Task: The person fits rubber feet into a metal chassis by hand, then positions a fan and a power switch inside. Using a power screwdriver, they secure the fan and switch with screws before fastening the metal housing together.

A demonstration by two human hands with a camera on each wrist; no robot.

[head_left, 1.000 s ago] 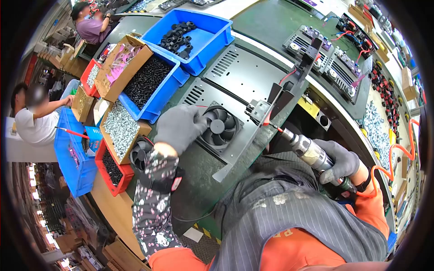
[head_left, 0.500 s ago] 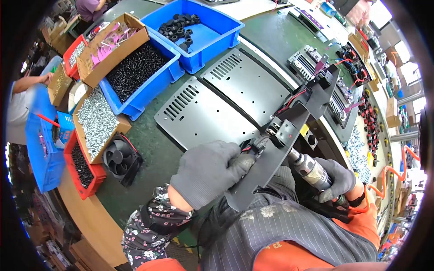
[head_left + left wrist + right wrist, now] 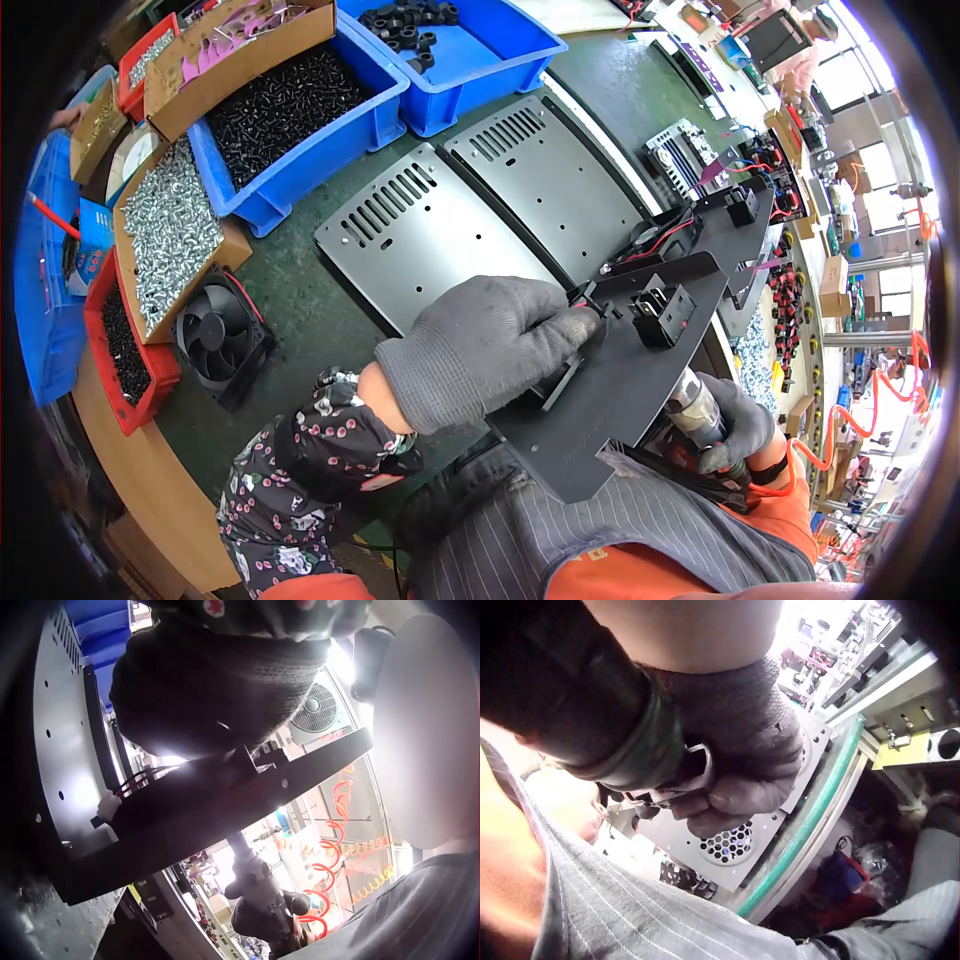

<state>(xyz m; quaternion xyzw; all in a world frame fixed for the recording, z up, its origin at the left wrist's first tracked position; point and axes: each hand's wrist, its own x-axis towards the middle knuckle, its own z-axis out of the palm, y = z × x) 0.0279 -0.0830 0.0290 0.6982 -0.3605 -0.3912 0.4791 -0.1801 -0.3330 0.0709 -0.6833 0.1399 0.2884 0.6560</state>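
The left hand, in a dark grey glove, grips the inner side of a black bent metal panel, which stands tilted up in front of the vest. Its fingertips are close beside a boxy black socket mounted on the panel; the rest of the grip is hidden. In the right hand, also gloved, is a silver power screwdriver. The panel covers the screwdriver's tip in the head view; the left wrist view shows its nose close under the panel. A honeycomb grille shows past the right hand's fingers.
Two slotted metal plates lie on the green bench. A loose black fan rests left, near a red bin of black screws and a cardboard box of silver screws. Blue bins stand behind. A coiled orange hose hangs right.
The left hand has moved from above the fan to the metal panel, which has been tilted up towards the body. The screwdriver is now partly behind the panel. The head view has swung right.
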